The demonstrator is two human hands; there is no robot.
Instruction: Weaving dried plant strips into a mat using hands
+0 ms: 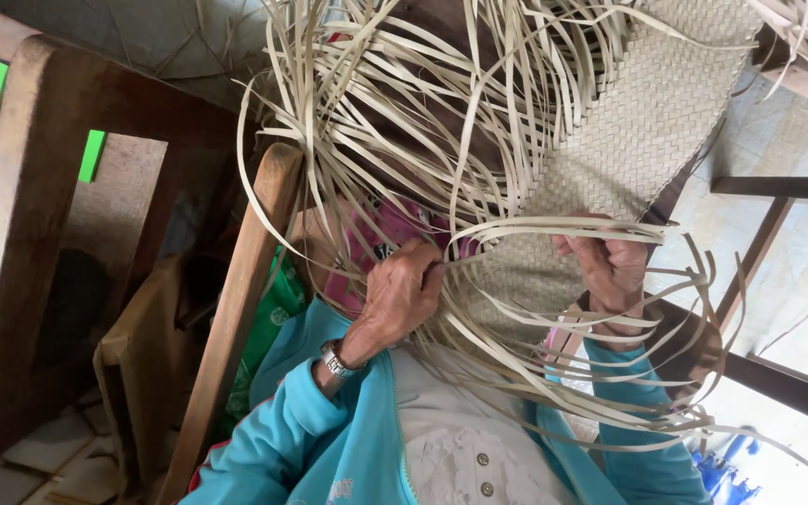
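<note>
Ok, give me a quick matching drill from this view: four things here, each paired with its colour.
Things:
1. woven mat
2. jacket sleeve
3. wristwatch
4. chair frame

Colours:
A. turquoise
B. brown wood
C. pale straw
D. silvery metal

Pairs: 1-C, 2-A, 3-D, 4-B

The left hand and the right hand both pinch loose strips of the mat.

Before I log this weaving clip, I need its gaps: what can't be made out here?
- Head view: mat top is cut off by the frame edge.
- Left hand fingertips are hidden behind loose strips.
- Right hand palm is covered by strips crossing it.
</note>
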